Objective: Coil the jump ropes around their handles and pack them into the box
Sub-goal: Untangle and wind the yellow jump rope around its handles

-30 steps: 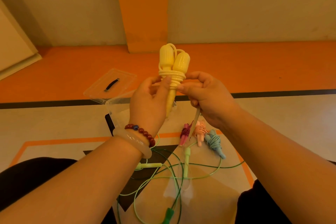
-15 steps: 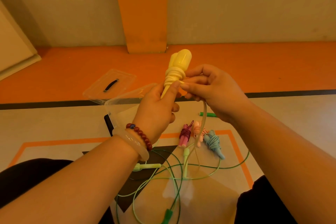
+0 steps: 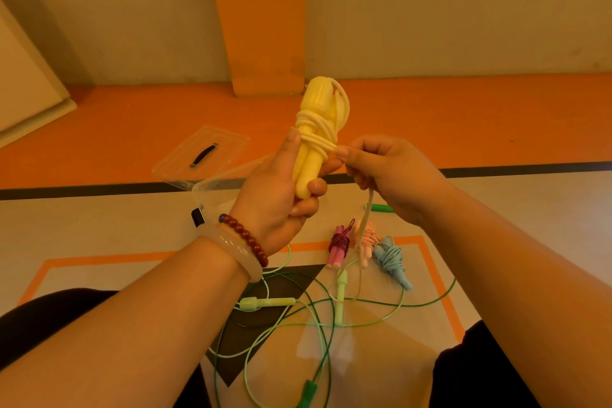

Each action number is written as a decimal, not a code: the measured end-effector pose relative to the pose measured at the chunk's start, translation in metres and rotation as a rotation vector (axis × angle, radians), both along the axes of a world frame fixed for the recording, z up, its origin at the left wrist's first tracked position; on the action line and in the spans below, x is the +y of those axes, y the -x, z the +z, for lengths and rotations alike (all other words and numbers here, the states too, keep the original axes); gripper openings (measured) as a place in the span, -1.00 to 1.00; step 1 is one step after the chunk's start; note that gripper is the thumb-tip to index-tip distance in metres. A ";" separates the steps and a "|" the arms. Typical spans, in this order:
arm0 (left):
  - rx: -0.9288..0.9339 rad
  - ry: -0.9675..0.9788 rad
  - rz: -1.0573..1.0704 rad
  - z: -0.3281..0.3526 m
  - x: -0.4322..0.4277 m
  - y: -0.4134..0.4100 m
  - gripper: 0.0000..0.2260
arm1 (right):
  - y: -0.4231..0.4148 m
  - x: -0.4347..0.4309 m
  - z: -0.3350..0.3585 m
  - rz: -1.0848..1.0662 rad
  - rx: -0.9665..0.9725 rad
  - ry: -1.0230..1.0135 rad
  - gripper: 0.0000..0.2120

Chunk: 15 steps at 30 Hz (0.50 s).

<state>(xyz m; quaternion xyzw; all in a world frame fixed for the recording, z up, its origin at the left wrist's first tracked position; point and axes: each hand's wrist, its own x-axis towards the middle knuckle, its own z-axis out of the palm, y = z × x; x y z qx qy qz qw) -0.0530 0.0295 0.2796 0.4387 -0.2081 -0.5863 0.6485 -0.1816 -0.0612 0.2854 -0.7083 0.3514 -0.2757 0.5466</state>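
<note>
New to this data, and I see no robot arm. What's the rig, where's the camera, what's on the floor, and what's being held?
There is no machine here, just one person's bare hands. A single wide-angle camera worn on the head films them, looking forward and down. The left hand grips both handles of a yellow jump rope. The right hand pinches its cord, which is partly wound round the handles, and the loose tail hangs down. On the floor lie three coiled ropes: a magenta rope, a pink rope and a blue rope. There are also tangled green ropes, a clear box and its lid.

Clear box point(image 3: 212, 190) mostly behind left hand point(image 3: 275, 199); green handle point(image 3: 381, 208) half hidden.
</note>
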 end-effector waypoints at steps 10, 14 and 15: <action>0.033 -0.025 -0.067 -0.002 0.000 0.000 -0.59 | -0.004 0.007 -0.002 0.026 -0.149 -0.224 -0.80; -0.410 -0.151 0.112 -0.002 0.000 -0.001 -0.66 | -0.003 0.006 -0.002 -0.035 -0.150 -0.200 -0.83; -0.492 -0.152 0.172 -0.003 0.000 -0.003 -0.70 | -0.004 0.007 -0.003 -0.045 -0.128 -0.176 -0.82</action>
